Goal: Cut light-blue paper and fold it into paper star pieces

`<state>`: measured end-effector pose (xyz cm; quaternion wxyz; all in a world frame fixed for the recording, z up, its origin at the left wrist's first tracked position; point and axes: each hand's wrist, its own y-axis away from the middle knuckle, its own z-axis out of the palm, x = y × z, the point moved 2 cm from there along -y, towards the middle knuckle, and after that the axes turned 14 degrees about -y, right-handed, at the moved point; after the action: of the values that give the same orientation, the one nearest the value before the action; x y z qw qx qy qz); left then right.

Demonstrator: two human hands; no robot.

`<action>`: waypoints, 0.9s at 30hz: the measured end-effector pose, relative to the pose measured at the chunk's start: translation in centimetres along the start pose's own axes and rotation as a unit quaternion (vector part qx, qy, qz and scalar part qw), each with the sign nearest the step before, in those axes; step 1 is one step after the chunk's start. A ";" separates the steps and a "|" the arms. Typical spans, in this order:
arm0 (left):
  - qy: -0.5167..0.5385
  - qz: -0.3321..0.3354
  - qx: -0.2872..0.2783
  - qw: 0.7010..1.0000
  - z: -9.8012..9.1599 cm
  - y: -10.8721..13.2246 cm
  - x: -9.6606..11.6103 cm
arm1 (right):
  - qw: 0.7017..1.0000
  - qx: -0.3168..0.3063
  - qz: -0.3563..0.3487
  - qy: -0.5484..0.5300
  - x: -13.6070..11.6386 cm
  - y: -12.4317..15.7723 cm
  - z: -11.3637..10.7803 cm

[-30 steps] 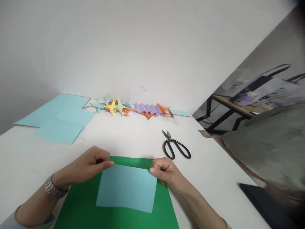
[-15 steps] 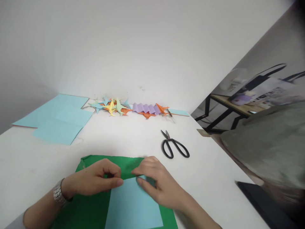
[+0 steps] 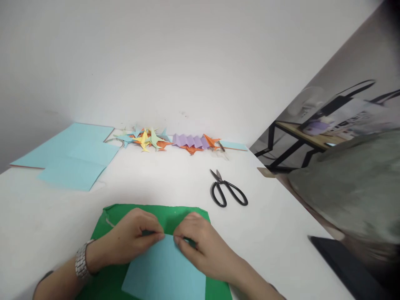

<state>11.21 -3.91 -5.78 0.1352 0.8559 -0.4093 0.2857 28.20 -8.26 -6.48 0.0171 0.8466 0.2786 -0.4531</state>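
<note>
A light blue sheet of paper (image 3: pixel 170 271) lies over a green sheet (image 3: pixel 165 211) at the table's near edge. My left hand (image 3: pixel 136 233), with a metal watch on its wrist, pinches the blue paper's far edge between thumb and forefinger. Close beside it, my right hand (image 3: pixel 201 241) grips the same edge the same way, a short stretch of paper showing between the two pinches. The paper's near end runs out of the bottom of the view.
Black-handled scissors (image 3: pixel 229 189) lie partly open to the right. Along the wall are folded paper stars (image 3: pixel 144 139) and a pleated purple paper (image 3: pixel 190 141). Larger blue sheets (image 3: pixel 75 156) rest at the left. A person (image 3: pixel 353 187) sits at the right, near a dark flat object (image 3: pixel 340 262).
The blue paper has turned slightly, its near left corner shifting left and up. My right hand has moved left and closed on the far edge, nearer my left hand.
</note>
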 end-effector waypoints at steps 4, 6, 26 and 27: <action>0.031 -0.043 0.031 0.998 -1.6 0.2 -1.0 | 0.995 0.038 0.048 -0.077 1.2 0.1 -1.5; 0.034 -0.059 0.035 0.997 -2.5 0.4 -1.5 | 0.990 0.041 0.074 -0.112 2.0 0.2 -2.2; 0.055 -0.082 0.036 0.994 -3.1 0.7 -2.3 | 0.968 0.081 0.148 -0.186 3.1 0.3 -2.3; 0.054 -0.086 0.039 0.994 -3.4 0.9 -2.5 | 0.964 0.087 0.154 -0.197 3.2 0.3 -2.6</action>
<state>7.98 -1.31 -4.54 0.1472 0.8760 -0.3150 0.3344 31.72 -6.34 -7.51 0.0679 0.7718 0.0953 -0.6250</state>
